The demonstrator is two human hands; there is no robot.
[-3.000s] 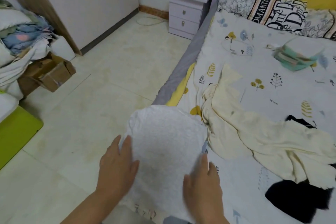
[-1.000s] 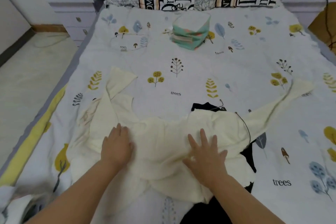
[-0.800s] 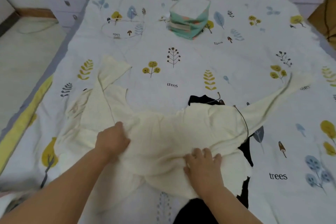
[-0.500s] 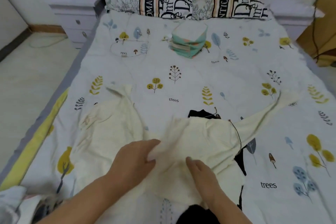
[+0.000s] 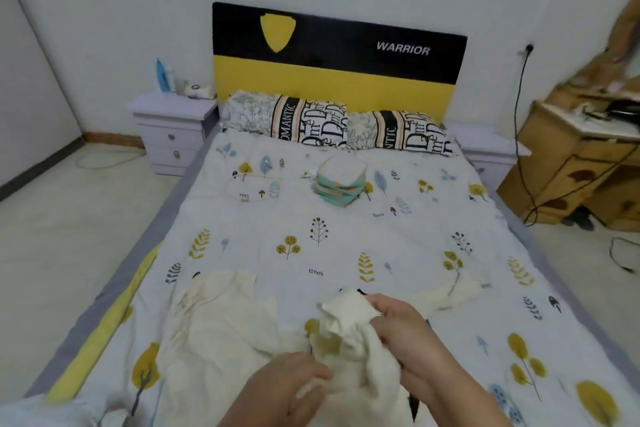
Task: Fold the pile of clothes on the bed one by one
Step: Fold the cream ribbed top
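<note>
Here, near the bed's [image 5: 346, 236] foot edge, our left hand [image 5: 294, 381] and right hand [image 5: 398, 326] both gripped the cream shirt [image 5: 221, 326], bunching it up to lift it.

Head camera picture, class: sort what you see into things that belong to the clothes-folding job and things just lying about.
Job:
cream garment, gripped by both hands
left hand
right hand
folded stack
bed

Lying about:
pillows
nightstand
blue bottle
wooden dresser
black cable
</note>
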